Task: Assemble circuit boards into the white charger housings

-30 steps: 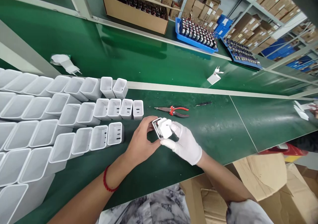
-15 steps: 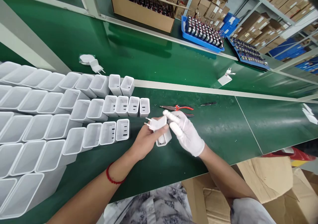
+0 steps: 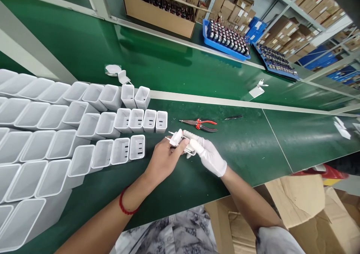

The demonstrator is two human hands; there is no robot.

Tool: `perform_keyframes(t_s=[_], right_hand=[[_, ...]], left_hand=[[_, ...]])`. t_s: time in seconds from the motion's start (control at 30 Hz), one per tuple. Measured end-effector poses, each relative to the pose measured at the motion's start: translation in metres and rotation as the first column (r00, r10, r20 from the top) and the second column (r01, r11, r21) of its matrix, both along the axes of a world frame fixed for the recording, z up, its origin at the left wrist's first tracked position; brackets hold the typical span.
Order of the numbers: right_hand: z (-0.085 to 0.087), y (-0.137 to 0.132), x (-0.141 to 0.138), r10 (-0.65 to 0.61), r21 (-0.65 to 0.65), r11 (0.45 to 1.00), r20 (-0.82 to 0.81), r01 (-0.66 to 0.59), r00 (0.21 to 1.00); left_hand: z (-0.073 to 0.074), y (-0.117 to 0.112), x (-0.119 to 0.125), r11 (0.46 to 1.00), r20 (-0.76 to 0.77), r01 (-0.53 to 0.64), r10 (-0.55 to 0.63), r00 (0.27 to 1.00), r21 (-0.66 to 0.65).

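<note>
Plug piece [image 3: 176,138] and casing [image 3: 192,153] are gripped by the left hand [image 3: 163,159], apparently for steadiness, the casing being pinched by the right hand [image 3: 210,155].

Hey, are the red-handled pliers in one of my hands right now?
No, the pliers lie on the green bench, beyond both hands.

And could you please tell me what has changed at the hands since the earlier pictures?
The plug in the left hand has come to point left since the first picture. The gloved right hand, its fingers stretched out half a second ago, has curled in and seems to grip the case. The pliers and tweezers-like tool stayed on the bench.
</note>
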State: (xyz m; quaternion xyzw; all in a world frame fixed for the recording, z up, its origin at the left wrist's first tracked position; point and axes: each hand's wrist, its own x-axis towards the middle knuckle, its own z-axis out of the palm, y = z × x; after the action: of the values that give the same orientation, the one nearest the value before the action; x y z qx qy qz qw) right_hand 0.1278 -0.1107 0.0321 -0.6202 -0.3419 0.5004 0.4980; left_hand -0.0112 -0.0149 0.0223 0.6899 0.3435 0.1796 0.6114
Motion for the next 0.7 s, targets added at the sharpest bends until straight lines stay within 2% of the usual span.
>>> perform_keyframes(t_s=[0.07, 0.13, 0.27, 0.43, 0.57, 0.7], right_hand=[[0.001, 0.001, -0.002, 0.057, -0.033, 0.998, -0.046, -0.059, 0.997], [0.001, 0.003, -0.005, 0.053, -0.039, 0.998, -0.078, -0.056, 0.996], [0.001, 0.004, -0.011, -0.016, 0.041, 0.999, -0.056, 0.018, 0.998], [-0.003, 0.004, -0.012, -0.118, 0.063, 0.990, -0.100, 0.125, 0.988], [-0.007, 0.005, -0.005, -0.102, 0.056, 0.991, -0.253, 0.120, 0.962], [-0.003, 0.003, 0.005, -0.032, 0.019, 0.999, -0.430, 0.044, 0.902]], left_hand=[[-0.002, -0.002, -0.001, 0.996, -0.015, -0.032, 0.033, 0.999, 0.085], [-0.003, -0.003, -0.001, 0.992, 0.008, -0.051, 0.050, 0.999, 0.114], [-0.002, -0.006, -0.003, 0.995, 0.077, -0.072, 0.066, 0.995, 0.073], [-0.005, -0.008, -0.002, 0.979, 0.167, -0.119, 0.091, 0.982, 0.168], [-0.006, -0.007, -0.001, 0.970, 0.143, -0.117, 0.088, 0.986, 0.215], [-0.005, -0.004, 0.000, 0.976, 0.085, -0.083, 0.067, 0.994, 0.203]])
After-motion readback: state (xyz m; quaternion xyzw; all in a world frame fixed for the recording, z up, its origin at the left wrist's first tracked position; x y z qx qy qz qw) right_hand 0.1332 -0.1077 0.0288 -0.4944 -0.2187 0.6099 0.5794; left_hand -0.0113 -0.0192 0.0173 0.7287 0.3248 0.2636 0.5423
